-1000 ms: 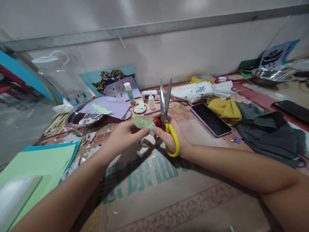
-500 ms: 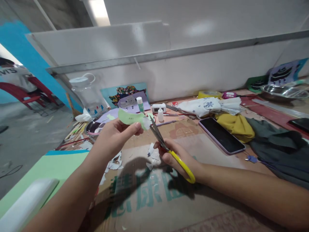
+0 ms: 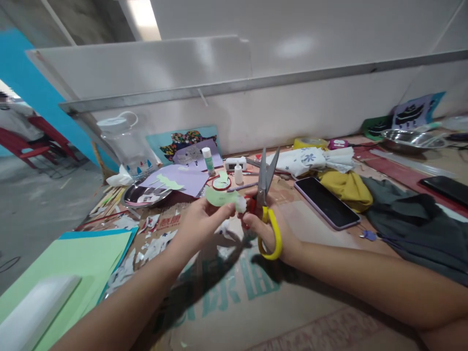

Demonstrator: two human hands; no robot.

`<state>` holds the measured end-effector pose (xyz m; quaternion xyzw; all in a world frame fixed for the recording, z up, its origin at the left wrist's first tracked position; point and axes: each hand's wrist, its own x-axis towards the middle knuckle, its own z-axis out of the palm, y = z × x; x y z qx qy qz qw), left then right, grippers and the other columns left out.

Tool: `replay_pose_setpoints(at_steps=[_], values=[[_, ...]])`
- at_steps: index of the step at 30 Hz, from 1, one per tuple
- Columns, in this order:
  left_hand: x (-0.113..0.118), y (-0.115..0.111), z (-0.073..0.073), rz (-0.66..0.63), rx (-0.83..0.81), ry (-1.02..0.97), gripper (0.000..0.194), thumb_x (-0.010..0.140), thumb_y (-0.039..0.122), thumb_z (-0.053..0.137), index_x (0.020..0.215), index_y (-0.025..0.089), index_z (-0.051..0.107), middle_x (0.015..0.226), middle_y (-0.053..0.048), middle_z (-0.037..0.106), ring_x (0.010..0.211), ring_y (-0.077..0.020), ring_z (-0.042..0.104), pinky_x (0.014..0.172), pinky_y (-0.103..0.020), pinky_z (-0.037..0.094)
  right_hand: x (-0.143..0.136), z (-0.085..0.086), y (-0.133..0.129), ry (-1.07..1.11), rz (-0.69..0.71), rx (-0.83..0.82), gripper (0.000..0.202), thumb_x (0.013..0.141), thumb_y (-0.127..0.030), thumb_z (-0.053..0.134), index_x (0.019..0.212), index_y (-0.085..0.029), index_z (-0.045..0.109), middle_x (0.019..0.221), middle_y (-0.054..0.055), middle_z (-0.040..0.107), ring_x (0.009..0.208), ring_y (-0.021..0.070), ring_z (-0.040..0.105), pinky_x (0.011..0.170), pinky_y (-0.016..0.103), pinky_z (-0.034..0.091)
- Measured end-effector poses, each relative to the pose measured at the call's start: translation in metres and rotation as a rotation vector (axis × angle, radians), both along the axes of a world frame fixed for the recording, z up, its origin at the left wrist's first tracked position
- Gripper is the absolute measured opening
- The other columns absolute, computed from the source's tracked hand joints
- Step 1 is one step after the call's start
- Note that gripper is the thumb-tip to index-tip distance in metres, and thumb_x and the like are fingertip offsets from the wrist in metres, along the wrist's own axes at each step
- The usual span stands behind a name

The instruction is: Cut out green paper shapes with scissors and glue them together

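My left hand [image 3: 208, 222] pinches a curved strip of light green paper [image 3: 221, 197], which ends in a crumpled white bit at its right tip. Close beside it, my right hand [image 3: 272, 224] has its fingers in the handles of yellow-and-red scissors [image 3: 266, 185]. The blades point up and away from me, slightly parted, with nothing between them. The right fingertips are near the paper's white end; whether they touch it I cannot tell. Under both hands lies a printed cardboard sheet [image 3: 307, 287] with paper scraps on it.
Behind the hands stand a glue stick [image 3: 208, 160], a small white bottle [image 3: 238, 173] and a red tape ring [image 3: 221, 184]. A phone [image 3: 326, 202] lies right, beside cloths. Green paper sheets [image 3: 47, 258] are at left, near a metal bowl [image 3: 127, 197] and a clear jug [image 3: 126, 141].
The scissors have turned from slanting toward the paper to pointing upward, blades parted. My left hand has moved right and slightly down with the green paper, toward my right hand.
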<state>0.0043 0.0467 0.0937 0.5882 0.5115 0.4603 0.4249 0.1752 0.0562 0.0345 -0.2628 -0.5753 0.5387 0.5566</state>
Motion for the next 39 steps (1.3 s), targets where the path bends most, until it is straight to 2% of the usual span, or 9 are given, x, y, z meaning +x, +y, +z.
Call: replay_pose_setpoints(at_steps=[3,7,10,16,21,24,28,33,39], values=[[0.005,0.001,-0.009,-0.055,-0.045,0.007,0.032,0.078,0.046,0.075,0.093,0.018,0.073,0.09,-0.006,0.079,0.083,-0.0249,0.072,0.075,-0.035,0.056,-0.001,0.003,0.005,-0.029,-0.068,-0.066,0.045,0.082,-0.04,0.076,0.118,-0.027,0.051,0.089,-0.002,0.057,0.075,0.0153,0.06,0.071,0.032,0.053],[-0.002,0.004,-0.003,-0.113,-0.066,0.264,0.029,0.08,0.048,0.072,0.077,0.018,0.072,0.075,-0.004,0.074,0.072,-0.0234,0.069,0.066,-0.031,0.051,0.0,0.006,0.01,0.01,-0.076,-0.151,0.043,0.081,-0.038,0.074,0.115,-0.026,0.05,0.085,-0.003,0.053,0.066,0.0129,0.057,0.06,0.028,0.051],[-0.014,0.009,0.004,-0.216,-0.089,0.379,0.034,0.079,0.051,0.074,0.089,0.019,0.077,0.091,-0.007,0.078,0.085,-0.0272,0.071,0.073,-0.034,0.054,0.001,0.006,0.013,0.02,-0.086,-0.15,0.044,0.079,-0.036,0.073,0.115,-0.026,0.049,0.086,-0.003,0.054,0.066,0.0127,0.058,0.061,0.028,0.051],[-0.027,0.016,0.003,-0.267,-0.073,0.272,0.047,0.081,0.049,0.075,0.118,0.021,0.073,0.122,-0.011,0.075,0.109,-0.0286,0.07,0.093,-0.039,0.054,0.001,0.002,0.011,-0.069,0.038,-0.124,0.038,0.082,-0.029,0.07,0.113,-0.026,0.048,0.085,-0.005,0.053,0.065,0.0108,0.054,0.061,0.027,0.049],[-0.018,0.012,0.0,-0.368,-0.123,0.331,0.026,0.081,0.04,0.073,0.095,0.018,0.077,0.08,-0.004,0.075,0.072,-0.0197,0.068,0.063,-0.028,0.05,0.0,0.001,0.005,-0.093,0.07,-0.043,0.035,0.086,-0.032,0.071,0.113,-0.025,0.048,0.085,-0.004,0.053,0.069,0.0113,0.053,0.063,0.026,0.045],[-0.016,0.008,0.002,-0.33,-0.125,0.34,0.024,0.08,0.04,0.073,0.079,0.017,0.073,0.068,0.0,0.067,0.06,-0.0144,0.058,0.055,-0.024,0.042,0.002,0.001,0.004,-0.115,0.072,-0.023,0.038,0.089,-0.046,0.069,0.112,-0.025,0.048,0.085,-0.004,0.05,0.067,0.0109,0.048,0.06,0.025,0.041],[-0.017,0.006,0.01,-0.238,-0.079,0.167,0.024,0.078,0.041,0.077,0.086,0.018,0.073,0.074,-0.001,0.069,0.062,-0.0143,0.058,0.058,-0.025,0.045,0.005,0.001,0.0,-0.111,0.119,0.004,0.048,0.091,-0.065,0.062,0.111,-0.023,0.048,0.085,-0.003,0.048,0.064,0.0102,0.043,0.059,0.025,0.039],[-0.017,0.002,0.019,-0.112,-0.023,0.055,0.024,0.075,0.04,0.081,0.085,0.021,0.073,0.073,-0.001,0.072,0.061,-0.0145,0.059,0.057,-0.026,0.047,0.005,0.003,-0.011,-0.149,0.151,0.015,0.054,0.09,-0.071,0.059,0.112,-0.023,0.051,0.088,-0.001,0.05,0.073,0.0135,0.048,0.067,0.028,0.041],[-0.014,-0.004,0.022,-0.11,-0.03,0.006,0.028,0.081,0.045,0.078,0.078,0.019,0.069,0.068,-0.001,0.071,0.058,-0.0138,0.06,0.055,-0.025,0.047,0.004,0.003,-0.015,-0.17,0.207,-0.025,0.056,0.085,-0.071,0.066,0.107,-0.021,0.056,0.085,0.0,0.054,0.074,0.0143,0.048,0.067,0.027,0.041]])
